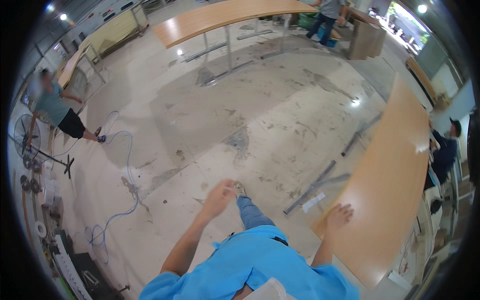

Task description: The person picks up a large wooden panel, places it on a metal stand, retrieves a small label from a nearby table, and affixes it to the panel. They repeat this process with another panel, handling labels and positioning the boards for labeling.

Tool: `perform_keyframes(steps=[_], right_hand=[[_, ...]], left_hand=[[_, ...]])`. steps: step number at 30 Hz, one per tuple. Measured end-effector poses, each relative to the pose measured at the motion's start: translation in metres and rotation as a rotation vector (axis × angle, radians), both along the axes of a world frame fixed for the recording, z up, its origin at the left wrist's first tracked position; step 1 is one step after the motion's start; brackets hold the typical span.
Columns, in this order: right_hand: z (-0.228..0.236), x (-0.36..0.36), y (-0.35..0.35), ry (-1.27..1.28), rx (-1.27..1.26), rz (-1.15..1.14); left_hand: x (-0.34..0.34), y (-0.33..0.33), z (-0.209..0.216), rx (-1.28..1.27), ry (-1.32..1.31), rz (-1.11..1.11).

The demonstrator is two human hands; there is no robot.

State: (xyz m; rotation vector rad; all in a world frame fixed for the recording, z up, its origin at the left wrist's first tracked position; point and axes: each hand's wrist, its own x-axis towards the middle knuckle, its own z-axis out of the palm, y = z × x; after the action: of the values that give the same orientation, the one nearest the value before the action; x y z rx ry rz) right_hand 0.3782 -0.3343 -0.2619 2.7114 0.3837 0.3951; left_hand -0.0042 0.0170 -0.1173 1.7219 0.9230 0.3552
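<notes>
My right hand (pixel 339 216) lies flat on the wood-coloured top of a long table (pixel 382 170) at my right, its fingers spread near the close edge. Grey metal legs (pixel 320 185) show under that table's left side. My left hand (pixel 219 198) hangs in the air over the floor, in front of my shoe. Its fingers are loosely bent and apart, and I see nothing in them.
Another wood-topped table (pixel 235 17) on metal legs stands ahead. A person (pixel 60 107) is at the left by a stand fan (pixel 26 132); a blue hose (pixel 131 170) snakes across the floor. Other people (pixel 330 20) are at the back and far right. Cartons (pixel 367 40) stand back right.
</notes>
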Motion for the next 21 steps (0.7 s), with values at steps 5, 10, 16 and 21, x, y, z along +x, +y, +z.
perform_keyframes(steps=[5,10,16,21], right_hand=[[-0.017,0.021,0.072,-0.066,-0.052,-0.064],[-0.080,0.030,0.261,0.422,0.742,0.193],[-0.049,-0.095,0.663,1.063,0.435,0.910],[0.002,-0.238,0.874,1.292,0.320,1.354]], left_hand=[[-0.044,0.047,-0.120,0.159,0.423,-0.192],[-0.075,0.152,-0.132,0.037,0.493,-0.275],[-0.121,0.281,-0.113,-0.169,0.441,0.076],[-0.163,0.384,-0.108,-0.296,0.327,0.046]])
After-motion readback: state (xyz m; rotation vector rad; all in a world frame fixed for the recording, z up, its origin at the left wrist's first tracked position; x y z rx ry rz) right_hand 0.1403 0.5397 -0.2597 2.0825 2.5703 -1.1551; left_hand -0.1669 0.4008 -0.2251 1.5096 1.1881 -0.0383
